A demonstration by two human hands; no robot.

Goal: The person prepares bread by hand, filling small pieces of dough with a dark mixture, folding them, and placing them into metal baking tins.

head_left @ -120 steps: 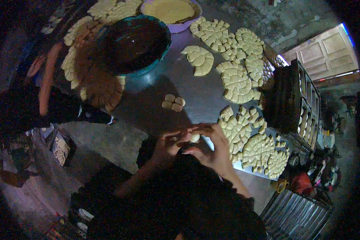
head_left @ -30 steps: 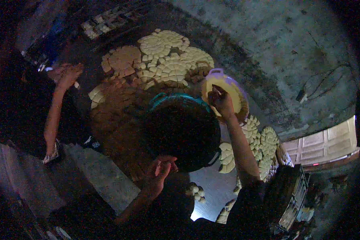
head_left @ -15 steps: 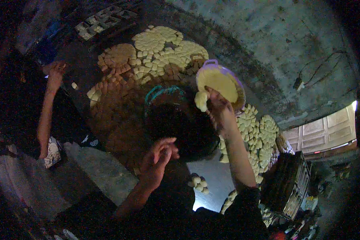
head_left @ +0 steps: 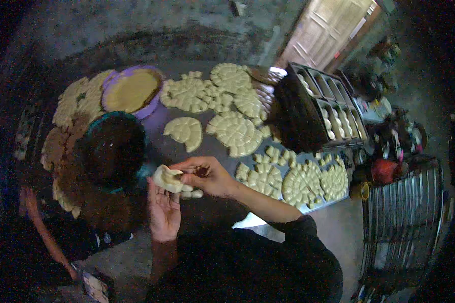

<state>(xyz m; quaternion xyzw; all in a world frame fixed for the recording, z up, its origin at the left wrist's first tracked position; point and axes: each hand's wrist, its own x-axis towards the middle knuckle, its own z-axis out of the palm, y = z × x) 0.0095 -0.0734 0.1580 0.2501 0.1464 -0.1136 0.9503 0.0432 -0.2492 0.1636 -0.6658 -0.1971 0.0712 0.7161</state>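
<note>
A flattened piece of pale dough [head_left: 167, 179] is held between my two hands, one edge folded up. My left hand [head_left: 165, 212] is palm up, with its fingers under and behind the dough. From the right, my right hand [head_left: 208, 177] grips the dough's edge, thumb pressed against its inner side. A few small dough pieces [head_left: 192, 194] show just below the right hand. Left of my hands is a dark bucket with a teal rim [head_left: 114, 151]. Beyond it a purple tub [head_left: 154, 106] holds a pale yellow, powdery or pasty mass [head_left: 134, 91].
Dough rounds cut into wedges [head_left: 237, 132] cover the table [head_left: 156, 129]. At the right stands a dark crate [head_left: 333, 103] with pale rolls, and a slatted rack [head_left: 402, 222] beyond. A person's arm [head_left: 48, 235] is at the lower left.
My view has swung right. My right hand has brought a dough piece from beside the purple tub to my left hand, which was empty before. Both hands now hold dough.
</note>
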